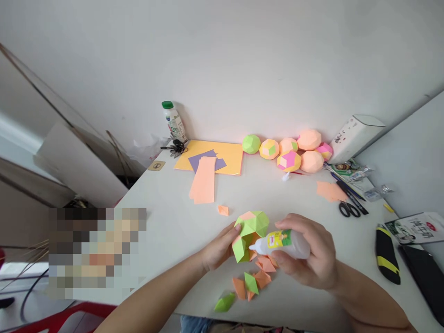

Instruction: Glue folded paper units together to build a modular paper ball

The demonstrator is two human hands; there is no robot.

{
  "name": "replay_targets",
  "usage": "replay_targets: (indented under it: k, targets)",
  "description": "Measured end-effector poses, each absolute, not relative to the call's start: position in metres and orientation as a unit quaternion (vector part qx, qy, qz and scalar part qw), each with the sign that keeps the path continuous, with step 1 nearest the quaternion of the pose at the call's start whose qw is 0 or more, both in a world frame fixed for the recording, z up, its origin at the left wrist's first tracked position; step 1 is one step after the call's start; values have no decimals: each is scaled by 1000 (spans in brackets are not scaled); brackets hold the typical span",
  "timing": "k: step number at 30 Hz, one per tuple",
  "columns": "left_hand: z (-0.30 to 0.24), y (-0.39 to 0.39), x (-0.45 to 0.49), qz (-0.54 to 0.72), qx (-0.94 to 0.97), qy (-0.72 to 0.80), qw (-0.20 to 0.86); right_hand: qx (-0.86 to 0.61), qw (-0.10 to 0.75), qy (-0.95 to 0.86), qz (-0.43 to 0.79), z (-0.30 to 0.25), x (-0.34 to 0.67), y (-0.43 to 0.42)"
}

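My left hand [222, 246] grips a partly assembled paper ball [253, 223] of green and orange folded pieces, its open side turned toward me. In my right hand [314, 252] is a glue bottle [286, 243] with a yellow-green label, lying nearly level. The white nozzle points left, at or very close to the ball's open edge; whether it touches I cannot tell. Below the ball lie several folded orange paper pieces [262, 279] and a green folded piece [251, 283]. Another green piece [225, 302] rests by the table's front edge. One small orange piece [223, 210] sits farther back.
Finished paper balls [311, 161] stand along the wall. Orange strips [204, 182] lie over a yellow sheet [231, 159], near a bottle [174, 122] and keys [177, 148]. On the right are scissors [349, 209], a white carton [355, 138] and a black-yellow case [386, 254]. A pixelated area covers the left.
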State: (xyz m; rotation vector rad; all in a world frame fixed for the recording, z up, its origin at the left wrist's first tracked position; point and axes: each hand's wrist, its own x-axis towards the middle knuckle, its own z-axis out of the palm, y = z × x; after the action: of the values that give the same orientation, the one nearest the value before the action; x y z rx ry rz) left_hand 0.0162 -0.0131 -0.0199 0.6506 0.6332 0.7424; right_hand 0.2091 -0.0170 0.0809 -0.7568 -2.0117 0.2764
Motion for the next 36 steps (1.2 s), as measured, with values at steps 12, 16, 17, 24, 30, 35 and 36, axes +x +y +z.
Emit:
replay_targets:
  k: [12, 16, 17, 24, 30, 35, 36]
  targets:
    - [-8, -15, 19, 357, 268, 294, 845, -319, 505, -758, 264, 71, 208, -12]
    - [-7, -16, 19, 353, 246, 317, 845, -398, 516, -619, 440, 57, 216, -13]
    - [-6, -16, 18, 355, 240, 324, 843, -411, 518, -565, 493, 51, 220, -13]
    - [-7, -14, 15, 365, 222, 355, 831, -418, 600, -200, 652, 7, 266, -6]
    - [-12, -4, 10, 411, 186, 393, 802, -436, 613, -104, 651, -4, 290, 4]
    - [-10, 1, 10, 413, 175, 397, 801, -445, 557, -58, 699, -1, 283, -9]
    - [-11, 1, 11, 411, 166, 398, 804, -450, 543, -56, 707, 0, 279, -13]
